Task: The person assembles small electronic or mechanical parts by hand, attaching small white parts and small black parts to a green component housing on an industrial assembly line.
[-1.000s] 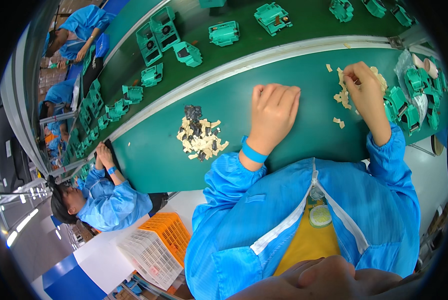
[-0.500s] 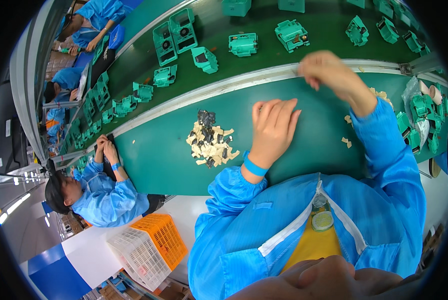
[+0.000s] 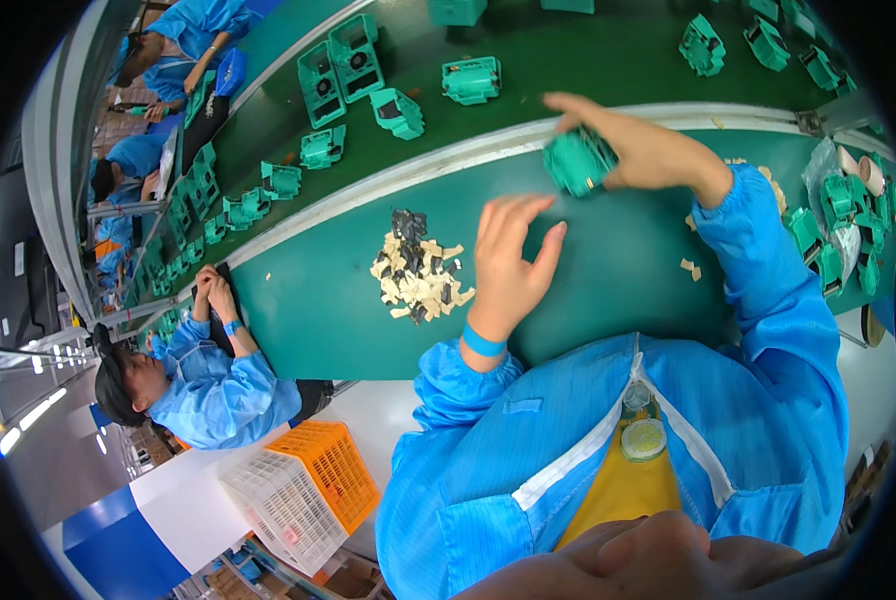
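Note:
My right hand (image 3: 638,145) grips a green plastic housing (image 3: 578,162), somewhat blurred by motion, above the metal rail between belt and work surface. Just below it, my left hand (image 3: 508,255) is held open, fingers spread and thumb apart, not touching the housing. To its left on the green work surface (image 3: 318,300) lies a pile of small cream-coloured pieces (image 3: 413,285) mixed with black ones (image 3: 409,226).
Beyond the rail (image 3: 448,172), a dark green belt (image 3: 588,60) carries more green housings (image 3: 471,80). Green parts and clear plastic (image 3: 823,185) are heaped at the right. A co-worker (image 3: 208,390) sits at the left, near orange and white crates (image 3: 333,475).
My right hand has taken a green housing off the belt and brought it over the rail. My left hand has shifted a little left, its thumb spreading. The belt's housings have slid slightly left.

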Demonstrator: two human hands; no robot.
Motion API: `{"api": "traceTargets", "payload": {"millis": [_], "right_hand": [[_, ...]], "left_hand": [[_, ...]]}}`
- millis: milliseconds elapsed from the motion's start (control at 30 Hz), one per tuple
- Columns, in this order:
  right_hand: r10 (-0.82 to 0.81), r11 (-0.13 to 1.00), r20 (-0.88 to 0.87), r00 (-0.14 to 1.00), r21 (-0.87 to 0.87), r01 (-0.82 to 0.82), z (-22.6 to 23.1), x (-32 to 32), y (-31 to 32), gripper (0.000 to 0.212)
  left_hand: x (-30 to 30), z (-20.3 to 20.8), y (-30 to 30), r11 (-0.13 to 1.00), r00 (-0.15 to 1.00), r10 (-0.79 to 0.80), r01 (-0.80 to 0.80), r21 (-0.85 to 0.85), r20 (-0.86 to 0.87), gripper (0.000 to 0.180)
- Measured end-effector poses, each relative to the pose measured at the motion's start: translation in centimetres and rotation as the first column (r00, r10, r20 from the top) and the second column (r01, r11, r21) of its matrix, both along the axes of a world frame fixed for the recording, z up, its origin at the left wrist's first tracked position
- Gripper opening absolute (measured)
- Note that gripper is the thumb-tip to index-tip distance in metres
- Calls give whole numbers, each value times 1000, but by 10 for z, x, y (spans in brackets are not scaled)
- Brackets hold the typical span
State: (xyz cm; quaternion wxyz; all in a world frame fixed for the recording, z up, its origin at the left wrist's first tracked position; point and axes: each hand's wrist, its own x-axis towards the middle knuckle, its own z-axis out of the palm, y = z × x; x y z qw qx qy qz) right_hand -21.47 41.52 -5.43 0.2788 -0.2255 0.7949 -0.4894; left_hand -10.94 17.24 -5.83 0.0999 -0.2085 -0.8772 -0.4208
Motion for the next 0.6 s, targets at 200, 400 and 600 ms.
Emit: {"api": "traceTargets", "payload": {"millis": [200,400,600], "right_hand": [[-74,997,-201,977,-41,67,16,63,26,90],[-544,554,497,676,-393,734,-9,133,34,6],[-424,524,736,527,-275,806,-45,166,25,9]], "left_hand": [[-5,-6,15,938,910,-323,344,-40,260,88],[19,1,42,916,955,-192,257,-307,226,94],[28,-21,56,982,967,-117,147,-116,227,85]]}}
